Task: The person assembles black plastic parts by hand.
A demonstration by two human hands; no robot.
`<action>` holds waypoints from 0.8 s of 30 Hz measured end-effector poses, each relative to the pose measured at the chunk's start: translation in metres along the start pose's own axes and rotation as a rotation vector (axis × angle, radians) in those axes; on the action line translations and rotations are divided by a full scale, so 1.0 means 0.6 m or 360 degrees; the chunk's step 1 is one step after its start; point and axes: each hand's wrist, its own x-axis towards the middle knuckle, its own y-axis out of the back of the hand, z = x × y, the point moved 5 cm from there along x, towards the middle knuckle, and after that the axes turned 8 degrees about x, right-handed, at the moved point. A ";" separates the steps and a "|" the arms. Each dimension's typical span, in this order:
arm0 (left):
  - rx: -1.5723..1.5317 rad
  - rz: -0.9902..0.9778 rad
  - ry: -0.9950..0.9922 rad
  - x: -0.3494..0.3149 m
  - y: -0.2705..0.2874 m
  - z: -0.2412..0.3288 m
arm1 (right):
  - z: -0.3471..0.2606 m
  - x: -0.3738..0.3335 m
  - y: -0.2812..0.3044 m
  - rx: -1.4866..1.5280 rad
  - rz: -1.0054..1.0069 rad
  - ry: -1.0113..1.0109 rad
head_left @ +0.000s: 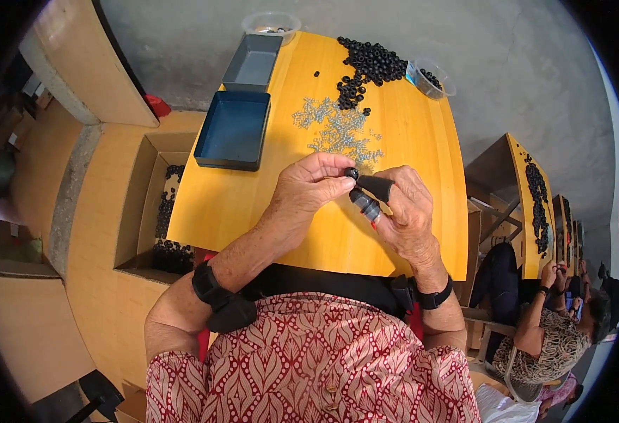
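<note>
My left hand has its thumb and index finger closed on a small black part, pinching it at their very tips, just above the worktop as far as I can judge. My right hand comes in from the other side, its index finger and thumb reaching toward the same part. A black sleeve seems to cover that index finger, and a dark wrap the thumb. Whether those right fingers grip anything I cannot tell; the sleeve's tip is right at the part, touching or just beside it.

So the part lies up and to the left of my right fingers, in line with the sleeve's long axis, which slants that way. My left hand is the nearer one, since it has the part. The part looks stubby, and I cannot make out its own axis.

Just beyond my fingertips spread the clear pieces, and past those the heap of black parts. Left of my left fingers, and farther out, sits the dark blue tray.
</note>
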 end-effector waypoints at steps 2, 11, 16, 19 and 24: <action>-0.0005 -0.0007 -0.0003 0.001 0.000 0.000 | -0.002 0.003 0.002 0.0055 0.0008 -0.0034; -0.0074 -0.0046 0.0030 0.000 -0.001 -0.003 | 0.002 0.004 0.004 0.0208 -0.0006 -0.0170; -0.0169 -0.0057 0.0084 0.000 -0.002 -0.004 | 0.003 0.001 0.005 0.0211 0.0014 -0.0170; -0.0161 0.0000 0.0035 0.000 -0.002 -0.002 | 0.001 0.004 0.003 0.0226 0.0025 -0.0162; -0.0114 -0.0003 0.0003 0.002 0.001 -0.004 | -0.004 0.005 0.003 0.0160 0.0006 -0.0089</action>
